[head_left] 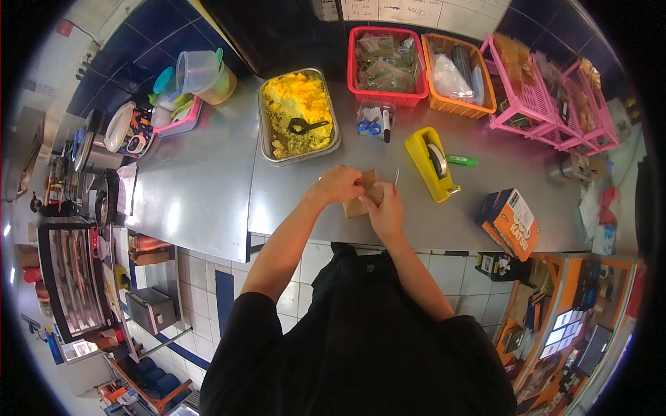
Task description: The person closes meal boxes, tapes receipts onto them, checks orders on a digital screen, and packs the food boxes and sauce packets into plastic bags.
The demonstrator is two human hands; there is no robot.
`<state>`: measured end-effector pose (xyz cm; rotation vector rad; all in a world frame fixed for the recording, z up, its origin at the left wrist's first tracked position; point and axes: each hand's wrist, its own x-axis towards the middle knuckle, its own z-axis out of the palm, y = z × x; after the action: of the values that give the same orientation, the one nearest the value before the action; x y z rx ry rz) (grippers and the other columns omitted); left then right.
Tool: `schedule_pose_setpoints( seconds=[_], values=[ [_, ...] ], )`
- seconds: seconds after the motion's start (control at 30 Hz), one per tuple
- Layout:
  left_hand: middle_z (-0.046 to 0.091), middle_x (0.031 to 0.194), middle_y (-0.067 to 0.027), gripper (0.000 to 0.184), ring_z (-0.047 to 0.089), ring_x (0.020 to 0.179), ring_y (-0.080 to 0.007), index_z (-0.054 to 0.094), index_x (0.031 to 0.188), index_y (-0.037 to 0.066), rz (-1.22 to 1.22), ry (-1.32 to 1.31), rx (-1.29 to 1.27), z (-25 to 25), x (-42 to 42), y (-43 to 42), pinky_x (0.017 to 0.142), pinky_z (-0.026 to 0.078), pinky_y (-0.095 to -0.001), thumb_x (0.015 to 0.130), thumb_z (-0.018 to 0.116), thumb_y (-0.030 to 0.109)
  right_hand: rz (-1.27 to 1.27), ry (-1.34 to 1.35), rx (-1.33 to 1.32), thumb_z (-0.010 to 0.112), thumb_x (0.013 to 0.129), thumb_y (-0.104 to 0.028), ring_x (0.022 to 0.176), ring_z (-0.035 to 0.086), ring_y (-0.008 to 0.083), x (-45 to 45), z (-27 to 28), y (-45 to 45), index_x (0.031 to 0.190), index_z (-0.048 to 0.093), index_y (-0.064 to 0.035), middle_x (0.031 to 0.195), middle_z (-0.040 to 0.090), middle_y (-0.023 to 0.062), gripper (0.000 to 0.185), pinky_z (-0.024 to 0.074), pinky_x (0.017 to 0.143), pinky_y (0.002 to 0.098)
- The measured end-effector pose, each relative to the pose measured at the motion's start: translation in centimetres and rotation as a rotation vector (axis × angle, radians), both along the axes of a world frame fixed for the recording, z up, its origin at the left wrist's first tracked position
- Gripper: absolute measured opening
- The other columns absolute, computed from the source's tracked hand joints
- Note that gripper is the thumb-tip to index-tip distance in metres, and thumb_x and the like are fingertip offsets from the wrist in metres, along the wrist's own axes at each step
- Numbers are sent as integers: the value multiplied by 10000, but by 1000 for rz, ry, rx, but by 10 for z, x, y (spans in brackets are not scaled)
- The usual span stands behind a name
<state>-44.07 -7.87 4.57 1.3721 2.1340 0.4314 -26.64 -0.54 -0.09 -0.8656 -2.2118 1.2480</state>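
At the near side of the steel table, both hands are closed on a small brown cardboard box (357, 209), seemingly with its flaps up. My left hand (339, 186) grips its left and top side, fingers curled over the edge. On its right side, my right hand (386, 209) pinches the cardboard between thumb and fingers. A thin pale pointed object (397, 176) shows just beyond the right fingers; whether it is held I cannot tell. Fingers hide much of the box. Ahead stands a metal tray (337, 144) of yellow and greenish crumbly food with a black scoop (305, 127) in it.
Right of my hands are a yellow tape dispenser (421, 159), a green marker (462, 161) and an orange-black box (510, 223). Farther back are blue scissors (370, 127), a red basket (355, 83), an orange basket (461, 106) and pink racks (526, 104). Plastic jugs (201, 73) stand back left.
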Motion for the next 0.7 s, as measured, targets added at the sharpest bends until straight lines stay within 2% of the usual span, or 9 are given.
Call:
schedule_pose_setpoints(
  seconds=[0.03,0.13,0.23,0.37,0.4,0.47,0.53,0.6,0.7],
  values=[
    [733,907,-159,229,690,866,-372,753,900,90,-1,1,5,0,-1,1,816,550,-461,766,685,262,16,28,166,817,830,-267,1094,657,359,1,7,1,1101,729,-99,1284,605,155,330,555,886,416],
    [721,882,-170,224,686,845,-379,746,883,76,-58,-55,129,-11,-6,-7,799,545,-468,751,683,246,129,-108,262,771,861,-337,1102,651,328,9,7,7,1201,685,-121,1308,597,118,413,571,836,438],
    [692,822,-164,195,668,824,-380,732,869,60,-72,-50,268,-17,-3,-13,785,537,-470,741,693,202,229,-141,302,757,865,-384,1057,678,317,11,0,17,1203,681,-104,1346,567,130,446,593,809,427],
    [660,905,-155,194,631,924,-342,672,930,22,-132,130,476,-20,14,-26,822,540,-425,762,701,114,306,-140,343,811,816,-379,1092,666,351,14,4,26,1190,686,-113,1450,488,143,476,571,884,446],
    [655,951,-144,211,623,967,-333,658,956,16,-139,220,562,-20,19,-27,841,543,-415,769,706,101,385,-199,339,825,796,-377,1089,665,371,17,12,29,1231,647,-108,1511,420,143,542,567,898,457],
    [642,986,-126,232,617,985,-323,647,979,17,-185,303,542,-19,26,-29,839,553,-407,771,711,99,463,-263,333,838,776,-375,1085,664,391,21,22,38,1273,608,-103,1573,351,143,611,563,911,468],
    [629,1022,-109,254,610,1003,-312,636,1003,18,-216,385,518,-22,30,-30,837,562,-399,774,715,96,685,-358,295,851,761,-334,1081,665,415,14,29,53,1236,515,-74,1648,214,126,637,565,898,514],
    [608,1029,-84,284,604,1000,-296,621,1030,27,-263,525,525,-28,28,-32,822,574,-388,778,722,108,746,-431,294,857,754,-315,1083,661,424,4,45,60,1221,495,-76,1651,215,125,637,559,909,519],
    [620,1026,-113,272,617,998,-316,621,1017,23,-235,471,432,-30,25,-36,809,591,-415,776,690,129,837,-528,336,863,746,-294,1086,655,435,-12,63,65,1192,477,-77,1651,229,122,629,548,922,527]
  ],
)
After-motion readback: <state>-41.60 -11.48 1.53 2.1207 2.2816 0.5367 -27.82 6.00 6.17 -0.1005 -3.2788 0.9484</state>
